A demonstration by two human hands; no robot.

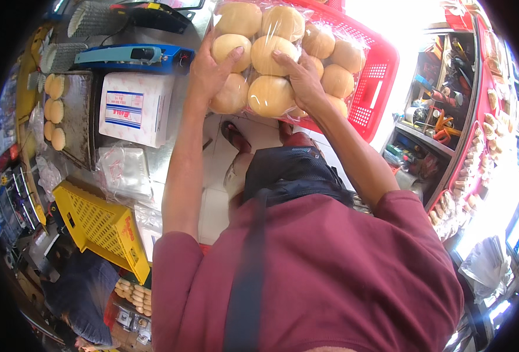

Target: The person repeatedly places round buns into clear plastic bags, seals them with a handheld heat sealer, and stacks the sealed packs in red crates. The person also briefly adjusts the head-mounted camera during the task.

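A clear plastic bag of round bread buns [272, 94] is held up between my two hands. My left hand [211, 66] grips its left side, the thumb lying over a bun. On the right side my right hand [305, 79] presses its thumb onto the film; the fingers of both hands are mostly hidden. Behind and to the right, a second bag of buns [338, 80] sits in a red plastic crate [380, 88]. The held bag overlaps the crate's left part, and I cannot tell whether the two touch.
On the metal table at left are a blue impulse sealer [178, 59], a white packet [158, 97], a baking tray [77, 114] with several buns, and plastic bags [125, 171]. A yellow crate [96, 220] stands nearer. Someone in dark clothing [83, 295] is lower left. Tool-filled shelves [426, 136] stand right.
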